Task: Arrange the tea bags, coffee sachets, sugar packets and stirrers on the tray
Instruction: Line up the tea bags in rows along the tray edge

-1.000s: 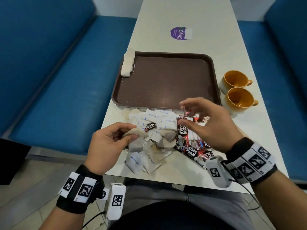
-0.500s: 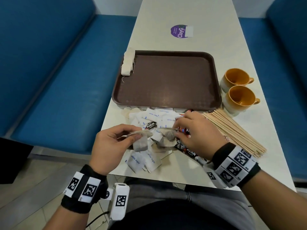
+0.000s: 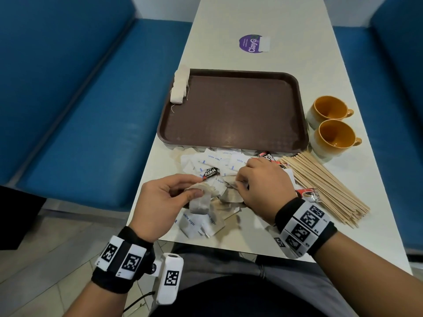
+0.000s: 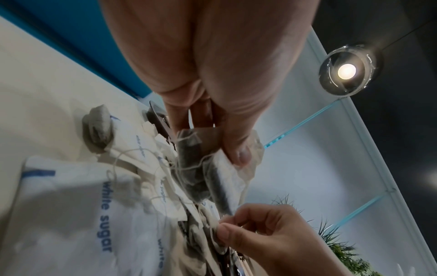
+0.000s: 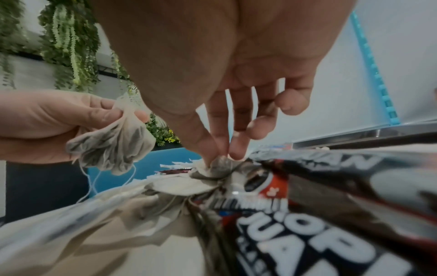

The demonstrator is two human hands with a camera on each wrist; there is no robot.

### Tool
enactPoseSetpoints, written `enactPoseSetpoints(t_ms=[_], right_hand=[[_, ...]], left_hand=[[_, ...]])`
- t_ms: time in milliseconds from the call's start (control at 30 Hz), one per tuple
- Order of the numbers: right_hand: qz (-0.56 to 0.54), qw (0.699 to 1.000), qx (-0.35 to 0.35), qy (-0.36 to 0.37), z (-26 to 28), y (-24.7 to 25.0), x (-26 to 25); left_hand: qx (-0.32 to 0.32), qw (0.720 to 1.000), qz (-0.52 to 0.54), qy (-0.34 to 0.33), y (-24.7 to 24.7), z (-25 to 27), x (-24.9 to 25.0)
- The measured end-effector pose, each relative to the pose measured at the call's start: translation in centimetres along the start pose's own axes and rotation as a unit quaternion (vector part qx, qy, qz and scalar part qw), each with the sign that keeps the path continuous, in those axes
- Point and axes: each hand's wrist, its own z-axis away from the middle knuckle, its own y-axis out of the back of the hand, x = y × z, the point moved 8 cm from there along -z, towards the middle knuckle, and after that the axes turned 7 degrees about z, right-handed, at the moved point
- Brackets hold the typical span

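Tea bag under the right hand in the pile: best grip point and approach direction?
Pinch the crumpled upper corner of the tea bag, coming from straight above, as the right hand does with thumb and fingertips. That corner sticks up out of the pile; the rest lies flat, wedged among coffee sachets and sugar packets, so a side approach would likely drag neighbours.

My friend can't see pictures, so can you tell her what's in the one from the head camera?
Two hands sort a heap of tea bags, sugar packets and coffee sachets: the left hand holds a tea bag, and the right hand pinches another in the pile. Beyond lies a brown tray with a row of tea bags on its left rim, with wooden stirrers and two orange cups to the right.
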Motion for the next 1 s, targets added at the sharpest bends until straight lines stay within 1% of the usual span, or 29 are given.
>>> enactPoseSetpoints(t_ms=[67, 167, 267, 367, 433, 500, 567, 633, 667, 733, 800, 933, 1000], right_hand=[[-0.027, 1.000, -0.003, -0.004, 0.1, 0.1, 0.2], [-0.113, 0.994, -0.007, -0.007, 0.2, 0.4, 0.8], [-0.205, 0.978, 0.020, -0.019, 0.6, 1.4, 1.8], [-0.310, 0.949, 0.039, -0.029, 1.3, 2.9, 2.6], [-0.366, 0.930, 0.037, -0.008, 1.9, 3.8, 2.6], [-0.417, 0.908, 0.023, 0.023, 2.2, 4.5, 2.1], [-0.459, 0.887, 0.008, 0.046, 2.4, 4.8, 1.6], [-0.488, 0.871, -0.001, 0.053, 2.5, 4.7, 1.4], [-0.495, 0.867, -0.002, 0.051, 2.4, 4.5, 1.3], [-0.493, 0.869, -0.004, 0.045, 2.3, 4.2, 1.4], [-0.473, 0.880, -0.007, 0.039, 2.2, 3.9, 1.4], [-0.396, 0.918, -0.002, 0.022, 1.9, 3.1, 1.6], [-0.317, 0.948, -0.008, 0.018, 1.6, 2.5, 1.8]], left_hand=[[-0.012, 1.000, -0.015, -0.009, -0.2, -0.1, 0.1], [-0.028, 0.999, -0.025, -0.024, -0.4, -0.1, 0.3], [-0.063, 0.997, -0.017, -0.051, -0.8, -0.2, 0.6], [-0.114, 0.988, -0.048, -0.089, -1.8, -0.1, 1.5], [-0.135, 0.983, -0.060, -0.105, -2.5, -0.3, 2.0], [-0.153, 0.980, -0.040, -0.121, -3.1, -0.6, 2.5], [-0.167, 0.978, 0.002, -0.125, -3.8, -0.9, 2.9], [-0.163, 0.978, 0.040, -0.121, -4.1, -1.2, 3.1], [-0.153, 0.980, 0.052, -0.117, -4.1, -1.3, 3.1], [-0.131, 0.983, 0.068, -0.109, -3.8, -1.4, 2.8], [-0.116, 0.984, 0.083, -0.111, -3.5, -1.3, 2.5], [-0.085, 0.983, 0.121, -0.111, -2.4, -0.7, 2.3], [-0.053, 0.985, 0.125, -0.106, -1.3, -0.6, 2.0]])
